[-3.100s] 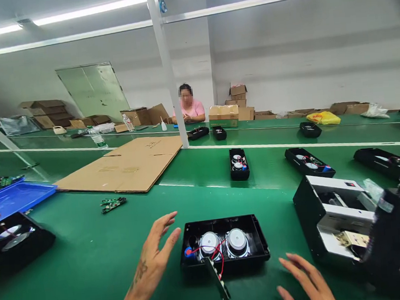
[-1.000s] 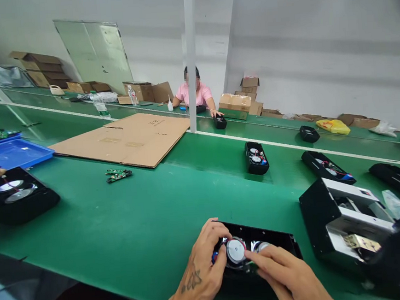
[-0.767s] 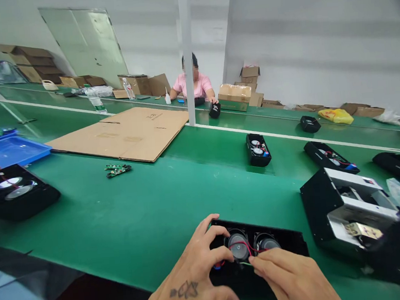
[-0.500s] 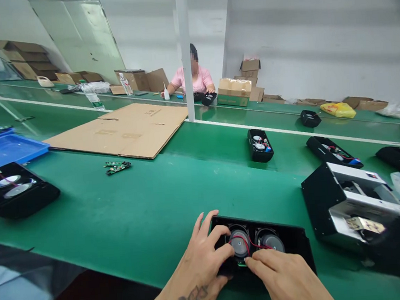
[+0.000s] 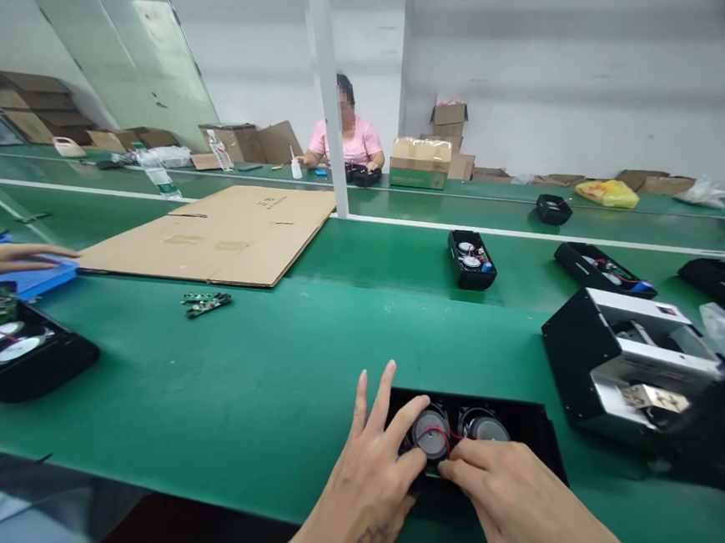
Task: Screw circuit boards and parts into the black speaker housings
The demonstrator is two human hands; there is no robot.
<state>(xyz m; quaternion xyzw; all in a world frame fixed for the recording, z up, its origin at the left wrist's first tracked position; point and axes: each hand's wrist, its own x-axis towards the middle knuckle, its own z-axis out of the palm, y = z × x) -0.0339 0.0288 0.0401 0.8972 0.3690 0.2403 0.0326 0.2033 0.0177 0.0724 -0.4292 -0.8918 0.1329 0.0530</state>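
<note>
While left fingers (image 5: 407, 419) spread wide at speaker (image 5: 433, 445), right fingers (image 5: 468, 456) narrow at board (image 5: 433, 471); grip unclear.

One nearest open black rectangular housing (image 5: 531, 421) holds two round grey speaker drivers (image 5: 430, 433); three similar housings (image 5: 476, 280) line the green middle strip (image 5: 393, 261). There are two clear plastic bottles (image 5: 218, 151) and one yellow plastic bag (image 5: 607, 194).

Open passage over the green tabletop (image 5: 247, 398) left of the speaker box (image 5: 533, 427); boxy machine (image 5: 576, 359) in the way rightward.
</note>
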